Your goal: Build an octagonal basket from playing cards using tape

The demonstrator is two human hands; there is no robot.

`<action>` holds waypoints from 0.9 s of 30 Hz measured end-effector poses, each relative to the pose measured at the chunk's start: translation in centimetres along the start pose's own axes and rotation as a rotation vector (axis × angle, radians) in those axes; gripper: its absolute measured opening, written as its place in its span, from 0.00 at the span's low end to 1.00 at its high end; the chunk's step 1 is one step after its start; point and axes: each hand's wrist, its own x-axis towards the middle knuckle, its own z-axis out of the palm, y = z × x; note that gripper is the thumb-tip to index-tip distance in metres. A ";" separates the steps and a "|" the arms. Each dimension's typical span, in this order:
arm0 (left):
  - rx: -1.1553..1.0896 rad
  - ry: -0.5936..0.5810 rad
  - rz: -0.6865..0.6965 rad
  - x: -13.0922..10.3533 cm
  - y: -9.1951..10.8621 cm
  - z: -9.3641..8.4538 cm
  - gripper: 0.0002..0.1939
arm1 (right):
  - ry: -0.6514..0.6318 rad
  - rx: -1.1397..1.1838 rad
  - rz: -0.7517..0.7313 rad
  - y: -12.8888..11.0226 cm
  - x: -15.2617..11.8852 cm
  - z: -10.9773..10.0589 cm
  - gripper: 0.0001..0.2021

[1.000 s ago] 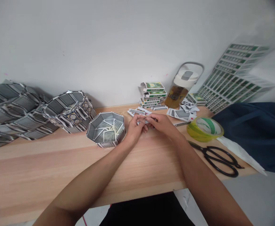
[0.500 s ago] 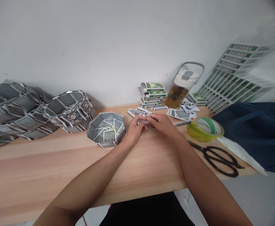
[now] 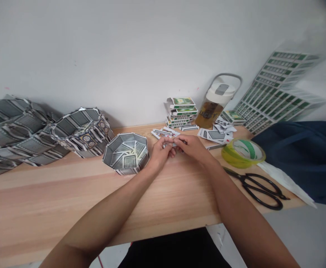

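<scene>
Against grey wall [image 3: 118, 56] | wooden table [image 3: 53, 208] | left grip [image 3: 160, 151] + right grip [image 3: 190, 146]: pinching card [image 3: 174, 144]

A white-lidded bottle [image 3: 208, 111] stands near the wall [image 3: 109, 56], beside a stack of small boxes [image 3: 182, 102]. Black scissors [image 3: 244, 179] lie near a roll of yellow tape [image 3: 231, 155] and dark blue cloth [image 3: 299, 163].

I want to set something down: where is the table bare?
The table is bare at front left, between bowls, left arm and near edge; also between left arm and right arm. Crowded: the back, with boxes, bottle and cards; the right, with tape and scissors.
</scene>
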 end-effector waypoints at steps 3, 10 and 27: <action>-0.003 0.000 -0.002 0.0 0.0 0.0 0.07 | -0.001 -0.001 -0.002 -0.1 0.0 0.0 0.16; 0.001 -0.002 -0.001 -0.1 0.1 0.1 0.06 | -0.002 -0.012 -0.012 -0.3 -0.1 -0.1 0.16; 0.002 -0.006 -0.004 0.0 0.0 0.0 0.07 | 0.001 -0.022 -0.010 -0.2 -0.1 0.0 0.15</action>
